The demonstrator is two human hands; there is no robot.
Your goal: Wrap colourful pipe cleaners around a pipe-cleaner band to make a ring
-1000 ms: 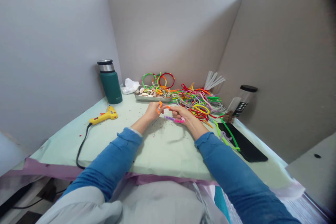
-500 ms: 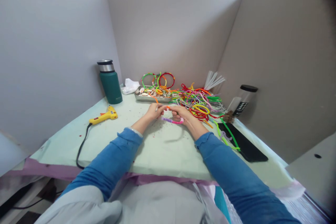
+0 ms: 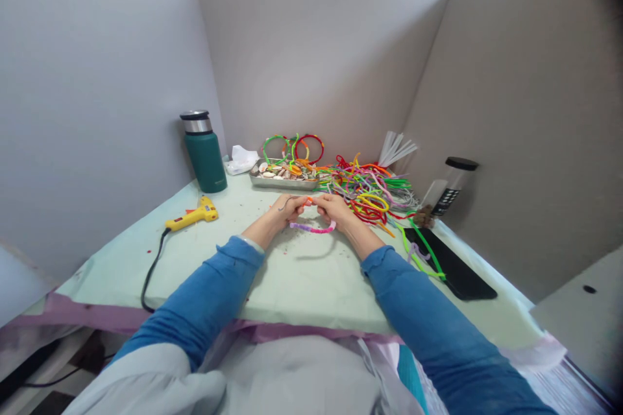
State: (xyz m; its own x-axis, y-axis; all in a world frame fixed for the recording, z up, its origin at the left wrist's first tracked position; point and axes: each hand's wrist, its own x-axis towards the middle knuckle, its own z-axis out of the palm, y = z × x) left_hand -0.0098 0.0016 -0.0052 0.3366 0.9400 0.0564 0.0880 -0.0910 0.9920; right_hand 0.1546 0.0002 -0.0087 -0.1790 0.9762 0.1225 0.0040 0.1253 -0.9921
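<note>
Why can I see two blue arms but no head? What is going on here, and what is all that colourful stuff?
The camera sits on the person's head, looking down, so you see only their arms. The left hand and right hand together hold a bent pink fuzzy wire above the table. Behind lies a pile of colourful wires and a metal tray. On the left are a green bottle and a yellow glue gun.

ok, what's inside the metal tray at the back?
The metal tray holds small pale and orange pieces, too small to identify. Coloured rings stand behind it. Its floor is covered.
</note>
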